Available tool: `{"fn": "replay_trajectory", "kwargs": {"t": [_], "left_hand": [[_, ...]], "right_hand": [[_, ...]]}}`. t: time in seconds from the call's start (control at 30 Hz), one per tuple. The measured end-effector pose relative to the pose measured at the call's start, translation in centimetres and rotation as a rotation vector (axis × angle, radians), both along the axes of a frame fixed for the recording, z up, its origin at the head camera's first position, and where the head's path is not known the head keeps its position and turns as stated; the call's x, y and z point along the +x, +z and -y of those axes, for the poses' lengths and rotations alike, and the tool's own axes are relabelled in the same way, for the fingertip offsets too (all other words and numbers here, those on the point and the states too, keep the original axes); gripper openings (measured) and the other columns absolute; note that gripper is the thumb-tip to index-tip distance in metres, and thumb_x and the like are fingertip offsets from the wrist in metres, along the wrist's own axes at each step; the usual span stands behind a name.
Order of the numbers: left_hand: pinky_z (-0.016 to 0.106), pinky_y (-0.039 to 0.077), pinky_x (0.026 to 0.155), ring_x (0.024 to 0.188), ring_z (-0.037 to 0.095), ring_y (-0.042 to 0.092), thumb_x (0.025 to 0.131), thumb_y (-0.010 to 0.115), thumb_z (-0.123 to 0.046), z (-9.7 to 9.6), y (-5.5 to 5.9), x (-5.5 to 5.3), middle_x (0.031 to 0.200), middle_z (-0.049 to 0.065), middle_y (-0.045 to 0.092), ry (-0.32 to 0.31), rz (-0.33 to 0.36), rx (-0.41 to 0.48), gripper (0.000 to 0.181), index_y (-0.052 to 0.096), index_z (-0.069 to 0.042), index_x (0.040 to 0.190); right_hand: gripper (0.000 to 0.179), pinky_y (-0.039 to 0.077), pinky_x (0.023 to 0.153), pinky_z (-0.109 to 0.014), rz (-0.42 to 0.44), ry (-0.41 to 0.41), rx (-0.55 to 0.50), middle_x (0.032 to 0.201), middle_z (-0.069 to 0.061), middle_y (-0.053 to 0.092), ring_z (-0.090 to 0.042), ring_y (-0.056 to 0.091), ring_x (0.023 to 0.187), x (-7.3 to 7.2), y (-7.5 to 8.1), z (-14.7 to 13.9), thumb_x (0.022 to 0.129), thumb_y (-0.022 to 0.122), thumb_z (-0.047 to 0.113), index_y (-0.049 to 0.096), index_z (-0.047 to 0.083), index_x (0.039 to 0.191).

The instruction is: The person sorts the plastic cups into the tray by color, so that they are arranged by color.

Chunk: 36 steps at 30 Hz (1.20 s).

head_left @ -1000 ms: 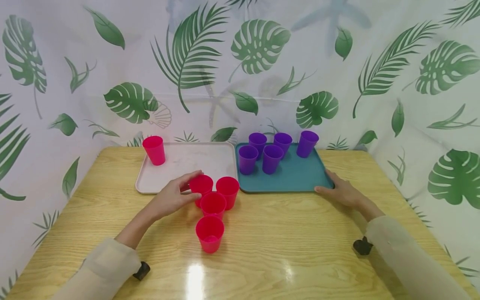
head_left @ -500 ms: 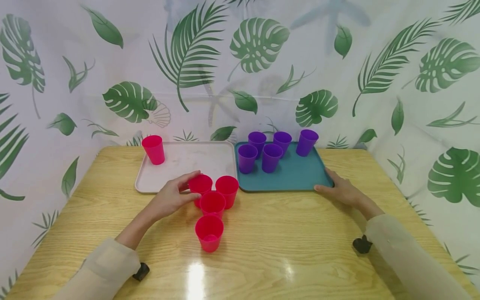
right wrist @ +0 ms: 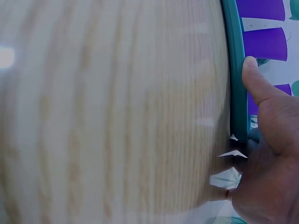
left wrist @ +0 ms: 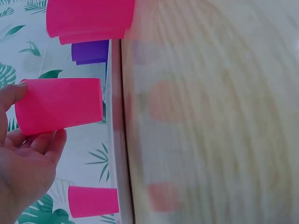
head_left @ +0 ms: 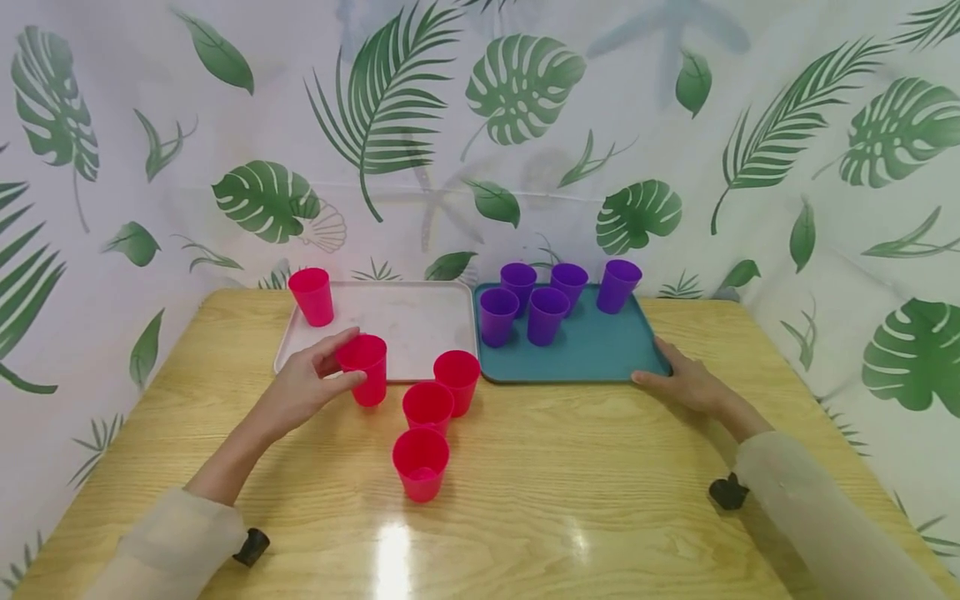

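Observation:
My left hand [head_left: 300, 390] grips a red plastic cup [head_left: 371, 377], thumb on its near side and fingers round the back. In the left wrist view, that cup [left wrist: 63, 103] is off the table, beside the white tray's front edge [left wrist: 117, 140]. Three more red cups stand on the table to its right: a back one [head_left: 457, 385], a middle one [head_left: 427, 406] and a front one [head_left: 421, 471]. My right hand [head_left: 693, 386] holds the front right corner of the teal tray [head_left: 577, 358], its thumb [right wrist: 256, 79] on the near rim.
One red cup [head_left: 312, 298] stands at the back left of the white tray [head_left: 405, 329]. Several purple cups [head_left: 547, 318] stand upright on the teal tray. The trays lie side by side along the wooden table's [head_left: 570, 467] back edge, before a leaf-print curtain [head_left: 540, 183].
My left hand has moved left with one red cup, away from the other three, toward the white tray's front edge. My right hand has stayed at the teal tray's corner.

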<state>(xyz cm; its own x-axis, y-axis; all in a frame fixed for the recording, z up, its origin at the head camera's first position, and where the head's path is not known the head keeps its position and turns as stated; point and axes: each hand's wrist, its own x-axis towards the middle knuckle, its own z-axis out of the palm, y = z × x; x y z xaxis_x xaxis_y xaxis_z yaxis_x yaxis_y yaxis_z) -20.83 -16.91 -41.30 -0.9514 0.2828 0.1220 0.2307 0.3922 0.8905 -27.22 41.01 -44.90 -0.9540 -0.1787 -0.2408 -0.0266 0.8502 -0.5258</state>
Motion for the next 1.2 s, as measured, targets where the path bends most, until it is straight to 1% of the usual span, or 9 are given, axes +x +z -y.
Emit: {"fn": "replay_trajectory", "kwargs": {"t": [0.13,0.27,0.33,0.37,0.43,0.53,0.67,0.9,1.2], "left_hand": [[0.018,0.056,0.084,0.123,0.033,0.056,0.098,0.072,-0.022,0.7,0.8,-0.3,0.152,0.019,0.050,0.032,0.007,0.018,0.074,0.036,-0.007,0.161],[0.016,0.053,0.075,0.116,0.032,0.053,0.099,0.072,-0.027,0.9,1.7,-1.0,0.154,0.021,0.046,0.077,-0.015,-0.030,0.075,0.036,-0.009,0.161],[0.017,0.052,0.080,0.123,0.034,0.052,0.099,0.071,-0.029,0.8,2.2,-1.5,0.158,0.020,0.041,0.099,-0.027,-0.052,0.074,0.037,-0.009,0.161],[0.020,0.053,0.088,0.128,0.035,0.051,0.099,0.071,-0.028,0.7,2.4,-1.7,0.161,0.019,0.038,0.108,-0.033,-0.057,0.073,0.037,-0.009,0.161],[0.031,0.054,0.099,0.136,0.037,0.047,0.100,0.070,-0.028,0.3,2.7,-2.3,0.163,0.017,0.036,0.118,-0.040,-0.057,0.073,0.035,-0.008,0.161],[0.047,0.048,0.109,0.144,0.038,0.041,0.100,0.069,-0.027,-0.3,3.2,-3.3,0.164,0.014,0.036,0.134,-0.062,-0.057,0.073,0.035,-0.007,0.161],[0.051,0.047,0.109,0.143,0.038,0.042,0.100,0.068,-0.027,-1.3,3.7,-4.6,0.163,0.015,0.038,0.144,-0.087,-0.049,0.073,0.034,-0.007,0.162],[0.050,0.051,0.105,0.140,0.037,0.046,0.100,0.068,-0.032,-2.9,4.4,-6.8,0.161,0.013,0.042,0.173,-0.062,-0.063,0.074,0.033,-0.014,0.163],[0.049,0.052,0.104,0.136,0.035,0.047,0.100,0.067,-0.026,-4.6,4.3,-9.6,0.157,0.016,0.044,0.197,-0.056,-0.010,0.073,0.033,-0.010,0.162]], "right_hand": [[0.107,0.007,0.116,-0.076,-0.005,0.004,-0.009,0.164,-0.038,0.000,-0.063,0.001,0.148,0.0,0.0,-0.2,0.101,0.056,0.061,-0.006,-0.001,0.163],[0.107,0.004,0.113,-0.079,-0.012,0.015,-0.010,0.164,-0.039,0.001,-0.066,-0.002,0.145,0.1,0.1,-0.3,0.101,0.057,0.059,-0.005,-0.002,0.163],[0.107,0.004,0.112,-0.080,-0.011,0.017,-0.009,0.164,-0.039,0.001,-0.067,-0.002,0.145,0.2,0.2,-0.3,0.101,0.057,0.059,-0.005,-0.002,0.163],[0.107,0.005,0.112,-0.080,-0.009,0.016,-0.008,0.164,-0.040,0.001,-0.067,-0.002,0.144,0.2,0.2,-0.3,0.101,0.057,0.059,-0.005,-0.002,0.163],[0.107,0.006,0.113,-0.079,-0.002,0.012,-0.007,0.163,-0.040,0.001,-0.067,-0.002,0.144,0.2,0.2,-0.3,0.101,0.057,0.059,-0.006,-0.002,0.163],[0.108,0.008,0.114,-0.078,0.006,0.005,-0.005,0.163,-0.040,0.000,-0.067,-0.001,0.145,0.1,0.0,-0.4,0.101,0.057,0.060,-0.006,-0.002,0.163],[0.107,0.009,0.114,-0.077,0.007,0.000,-0.003,0.163,-0.040,0.000,-0.066,0.001,0.146,0.2,0.0,-0.4,0.101,0.057,0.059,-0.006,-0.002,0.163],[0.107,0.009,0.115,-0.076,-0.004,-0.003,-0.009,0.163,-0.040,0.000,-0.064,0.002,0.147,0.2,0.0,-0.3,0.101,0.056,0.060,-0.005,-0.002,0.163],[0.108,0.008,0.117,-0.074,-0.018,0.000,-0.038,0.164,-0.040,0.001,-0.062,0.001,0.148,0.2,0.0,-0.2,0.100,0.058,0.059,-0.003,-0.003,0.163]]}}
